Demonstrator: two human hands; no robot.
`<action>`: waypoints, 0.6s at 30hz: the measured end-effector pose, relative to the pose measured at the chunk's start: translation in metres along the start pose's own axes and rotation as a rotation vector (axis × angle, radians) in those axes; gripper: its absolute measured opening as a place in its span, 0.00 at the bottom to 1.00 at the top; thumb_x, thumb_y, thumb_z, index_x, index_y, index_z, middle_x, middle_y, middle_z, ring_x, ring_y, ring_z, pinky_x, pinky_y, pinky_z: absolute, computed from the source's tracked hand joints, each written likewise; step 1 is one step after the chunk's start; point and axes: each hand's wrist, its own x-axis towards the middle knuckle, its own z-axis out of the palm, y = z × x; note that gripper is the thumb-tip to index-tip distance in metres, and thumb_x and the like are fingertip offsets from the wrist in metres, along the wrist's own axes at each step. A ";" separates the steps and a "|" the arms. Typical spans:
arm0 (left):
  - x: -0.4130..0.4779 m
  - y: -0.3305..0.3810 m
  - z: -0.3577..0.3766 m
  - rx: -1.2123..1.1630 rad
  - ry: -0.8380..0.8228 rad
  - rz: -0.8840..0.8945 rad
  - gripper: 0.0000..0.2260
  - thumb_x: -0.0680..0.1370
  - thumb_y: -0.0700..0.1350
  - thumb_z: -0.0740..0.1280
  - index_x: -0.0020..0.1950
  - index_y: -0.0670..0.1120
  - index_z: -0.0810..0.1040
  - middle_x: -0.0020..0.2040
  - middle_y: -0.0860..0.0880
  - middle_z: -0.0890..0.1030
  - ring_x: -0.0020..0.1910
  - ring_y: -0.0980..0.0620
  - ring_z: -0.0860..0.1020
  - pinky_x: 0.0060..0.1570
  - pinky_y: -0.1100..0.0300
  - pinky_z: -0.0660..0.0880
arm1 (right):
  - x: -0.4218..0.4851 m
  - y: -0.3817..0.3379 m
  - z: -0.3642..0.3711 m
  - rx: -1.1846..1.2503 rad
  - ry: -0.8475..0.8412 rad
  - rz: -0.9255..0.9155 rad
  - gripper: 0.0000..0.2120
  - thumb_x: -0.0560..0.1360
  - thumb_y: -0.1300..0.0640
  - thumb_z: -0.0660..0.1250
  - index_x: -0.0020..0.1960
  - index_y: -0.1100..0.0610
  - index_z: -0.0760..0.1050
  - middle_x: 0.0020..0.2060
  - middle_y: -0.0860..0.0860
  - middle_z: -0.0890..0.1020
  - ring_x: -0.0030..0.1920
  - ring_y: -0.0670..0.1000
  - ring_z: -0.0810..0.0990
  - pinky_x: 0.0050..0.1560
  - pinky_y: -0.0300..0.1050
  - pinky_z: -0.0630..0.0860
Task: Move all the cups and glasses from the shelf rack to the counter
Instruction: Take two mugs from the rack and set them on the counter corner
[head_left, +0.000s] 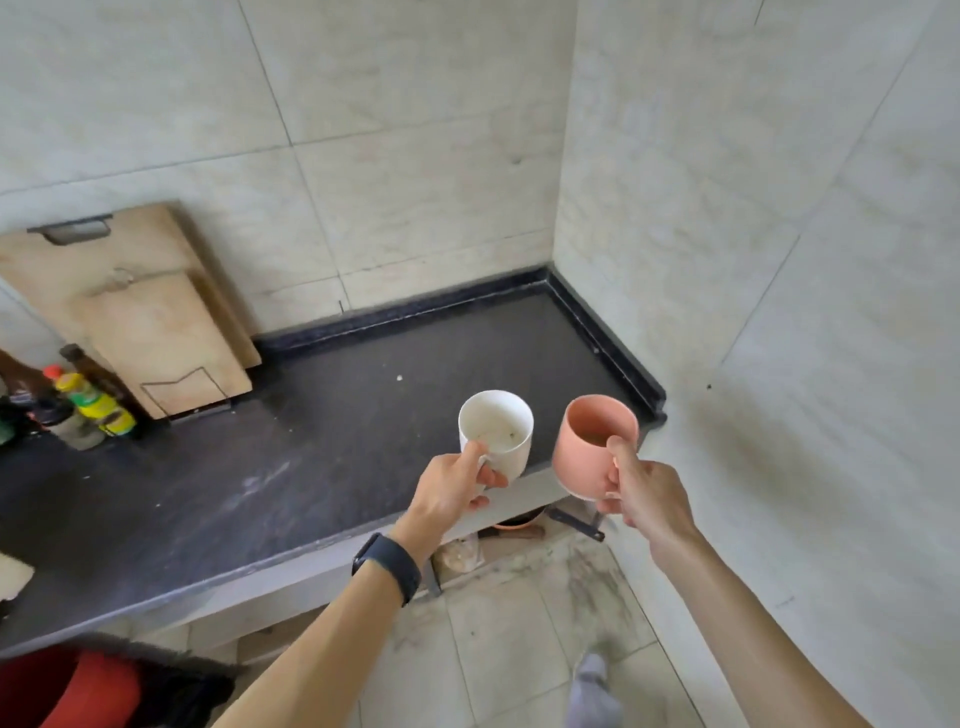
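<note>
The left hand (449, 488) holds a white mug (496, 434) by its handle: the thumb lies along the top of the handle near the rim, and the curled fingers (491, 477) wrap under and through it, so the handle itself is mostly hidden. The body of the mug sits beyond the fingertips, away from the person, upright with its mouth open to the camera; a few dark specks show on its inner wall. A dark band (387, 566) circles the left wrist.

The right hand (644, 491) grips a pink cup (592, 447) in the same way, closed around a handle on the near side. The thumb reaches up to the rim and the fingers fold below it. The cup lies ahead of and to the left of the knuckles, tilted slightly, with a little brownish residue visible inside.

Both cups are held in the air over the near edge of the dark counter (322, 415), close beside each other but apart. Whether either base touches the counter cannot be told. Far to the left of the fingers, wooden cutting boards (140, 312) lean on the tiled wall, with bottles (93, 402) in front of them.
</note>
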 end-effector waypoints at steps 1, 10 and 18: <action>0.019 0.008 0.008 0.007 0.001 -0.004 0.25 0.81 0.53 0.57 0.27 0.49 0.81 0.41 0.51 0.87 0.42 0.47 0.80 0.52 0.51 0.80 | 0.023 -0.006 -0.001 -0.007 -0.009 0.000 0.22 0.77 0.39 0.61 0.42 0.57 0.80 0.37 0.50 0.86 0.35 0.52 0.87 0.44 0.52 0.76; 0.157 0.075 0.065 -0.007 0.126 -0.125 0.25 0.82 0.53 0.54 0.45 0.42 0.87 0.44 0.53 0.85 0.42 0.48 0.80 0.50 0.54 0.81 | 0.199 -0.061 -0.001 -0.122 -0.117 0.030 0.22 0.80 0.40 0.57 0.46 0.56 0.78 0.42 0.51 0.84 0.40 0.52 0.87 0.42 0.50 0.75; 0.272 0.097 0.074 -0.009 0.206 -0.236 0.25 0.81 0.53 0.56 0.38 0.40 0.86 0.46 0.52 0.79 0.43 0.42 0.85 0.51 0.49 0.83 | 0.315 -0.091 0.028 -0.211 -0.171 0.102 0.22 0.82 0.39 0.55 0.55 0.56 0.77 0.44 0.48 0.82 0.38 0.50 0.86 0.42 0.47 0.76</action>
